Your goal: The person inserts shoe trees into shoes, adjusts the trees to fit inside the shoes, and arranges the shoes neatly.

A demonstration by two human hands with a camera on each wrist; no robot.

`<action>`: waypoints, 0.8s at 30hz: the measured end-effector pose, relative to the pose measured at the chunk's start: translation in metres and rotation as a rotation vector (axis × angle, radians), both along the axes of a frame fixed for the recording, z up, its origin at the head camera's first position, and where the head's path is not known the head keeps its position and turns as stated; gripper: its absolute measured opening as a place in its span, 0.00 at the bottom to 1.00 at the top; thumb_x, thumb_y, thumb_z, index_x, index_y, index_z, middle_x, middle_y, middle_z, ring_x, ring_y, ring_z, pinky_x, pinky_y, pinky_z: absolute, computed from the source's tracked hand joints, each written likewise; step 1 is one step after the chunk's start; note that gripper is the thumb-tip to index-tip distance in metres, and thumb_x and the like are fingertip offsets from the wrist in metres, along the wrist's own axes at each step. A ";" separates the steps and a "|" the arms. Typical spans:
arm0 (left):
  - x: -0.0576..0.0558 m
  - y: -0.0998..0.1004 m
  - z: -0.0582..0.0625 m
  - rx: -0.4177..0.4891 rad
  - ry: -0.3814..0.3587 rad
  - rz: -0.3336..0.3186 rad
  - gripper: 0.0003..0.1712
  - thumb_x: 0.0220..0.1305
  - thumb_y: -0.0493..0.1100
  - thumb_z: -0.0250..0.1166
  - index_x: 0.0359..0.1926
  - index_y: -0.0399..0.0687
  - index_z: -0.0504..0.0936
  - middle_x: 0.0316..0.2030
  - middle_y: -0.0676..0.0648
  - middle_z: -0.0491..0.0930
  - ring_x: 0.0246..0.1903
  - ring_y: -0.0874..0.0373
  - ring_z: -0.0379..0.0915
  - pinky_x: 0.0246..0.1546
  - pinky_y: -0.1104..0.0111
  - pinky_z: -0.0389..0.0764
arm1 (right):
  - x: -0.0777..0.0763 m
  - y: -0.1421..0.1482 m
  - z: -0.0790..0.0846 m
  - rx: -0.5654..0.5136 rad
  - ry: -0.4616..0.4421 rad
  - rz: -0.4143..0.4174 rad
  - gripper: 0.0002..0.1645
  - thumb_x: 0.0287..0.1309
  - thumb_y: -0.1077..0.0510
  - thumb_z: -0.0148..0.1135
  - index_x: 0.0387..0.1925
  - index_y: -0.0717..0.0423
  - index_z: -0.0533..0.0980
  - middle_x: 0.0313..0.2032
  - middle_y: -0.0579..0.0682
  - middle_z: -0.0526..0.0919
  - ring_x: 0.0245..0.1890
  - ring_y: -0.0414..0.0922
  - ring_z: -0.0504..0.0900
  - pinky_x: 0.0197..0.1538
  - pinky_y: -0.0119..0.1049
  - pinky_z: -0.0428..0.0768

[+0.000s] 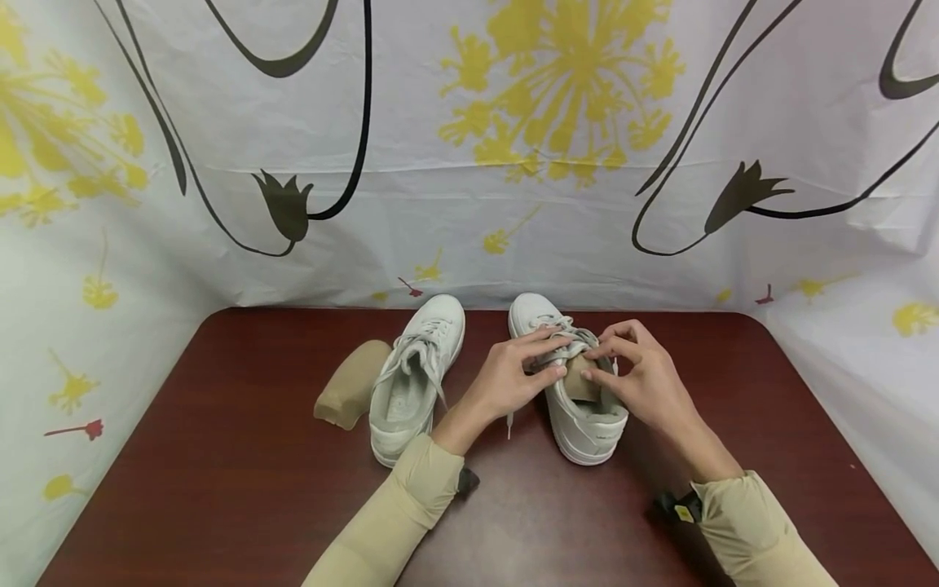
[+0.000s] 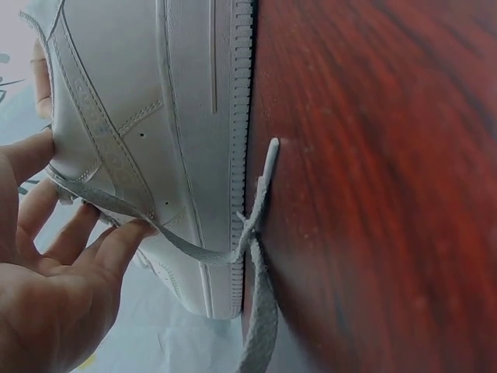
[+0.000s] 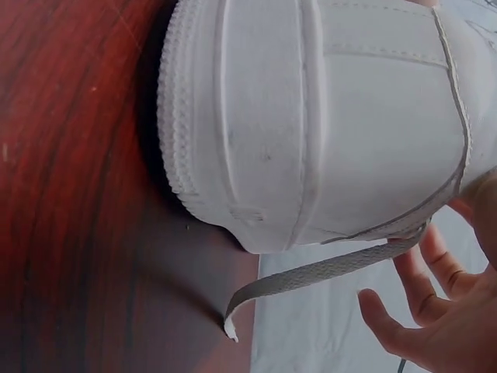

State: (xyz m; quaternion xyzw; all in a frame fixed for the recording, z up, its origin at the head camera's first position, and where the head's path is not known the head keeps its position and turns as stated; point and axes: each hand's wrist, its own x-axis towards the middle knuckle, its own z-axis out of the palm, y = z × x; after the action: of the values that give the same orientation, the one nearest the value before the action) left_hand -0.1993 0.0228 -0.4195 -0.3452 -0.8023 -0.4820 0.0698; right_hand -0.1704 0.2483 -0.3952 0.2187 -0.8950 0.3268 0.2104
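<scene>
A white lace-up sneaker (image 1: pixel 587 444) stands right of centre, heel towards me. A tan moulded shoe insert (image 1: pixel 581 385) sits in its opening, its front part hidden under the tongue and laces. My left hand (image 1: pixel 506 377) grips the sneaker's left side, fingers over the laces and thumb at the collar beside the insert. From the right, my right hand (image 1: pixel 651 377) pinches at the insert's upper edge with thumb and index finger. The left wrist view shows a loose grey lace (image 2: pixel 190 247) hanging past the sole; another lace end (image 3: pixel 311 272) dangles in the right wrist view.
A second white sneaker (image 1: pixel 396 436) stands to the left, its laces loosened and its opening showing the insole. Beside it lies another tan shoe insert (image 1: pixel 355 379) on the dark red table (image 1: pixel 220 456). A patterned white cloth (image 1: pixel 469 236) hangs behind.
</scene>
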 end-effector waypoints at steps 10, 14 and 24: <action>-0.001 0.001 0.000 0.017 0.004 -0.012 0.24 0.66 0.46 0.68 0.62 0.51 0.81 0.65 0.42 0.72 0.68 0.51 0.65 0.63 0.67 0.70 | -0.002 -0.004 -0.001 0.042 0.012 -0.027 0.26 0.30 0.69 0.84 0.32 0.52 0.77 0.40 0.45 0.75 0.36 0.40 0.75 0.38 0.28 0.72; -0.001 0.002 -0.001 0.015 0.015 -0.017 0.24 0.66 0.46 0.68 0.62 0.51 0.81 0.65 0.42 0.72 0.67 0.51 0.66 0.64 0.67 0.69 | -0.004 -0.003 0.000 0.060 0.016 -0.024 0.26 0.32 0.68 0.84 0.30 0.51 0.75 0.38 0.45 0.73 0.33 0.43 0.72 0.35 0.27 0.67; -0.001 0.002 -0.001 0.000 0.009 -0.004 0.24 0.65 0.46 0.68 0.62 0.53 0.81 0.66 0.44 0.72 0.67 0.55 0.66 0.63 0.67 0.70 | -0.005 -0.002 0.002 0.088 -0.005 -0.027 0.25 0.33 0.65 0.85 0.29 0.50 0.74 0.39 0.45 0.73 0.33 0.43 0.72 0.34 0.30 0.68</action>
State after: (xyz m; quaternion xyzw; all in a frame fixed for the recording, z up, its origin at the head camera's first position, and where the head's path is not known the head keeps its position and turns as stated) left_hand -0.2003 0.0246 -0.4205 -0.3491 -0.8012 -0.4806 0.0723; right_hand -0.1758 0.2461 -0.3935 0.2150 -0.9119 0.2847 0.2027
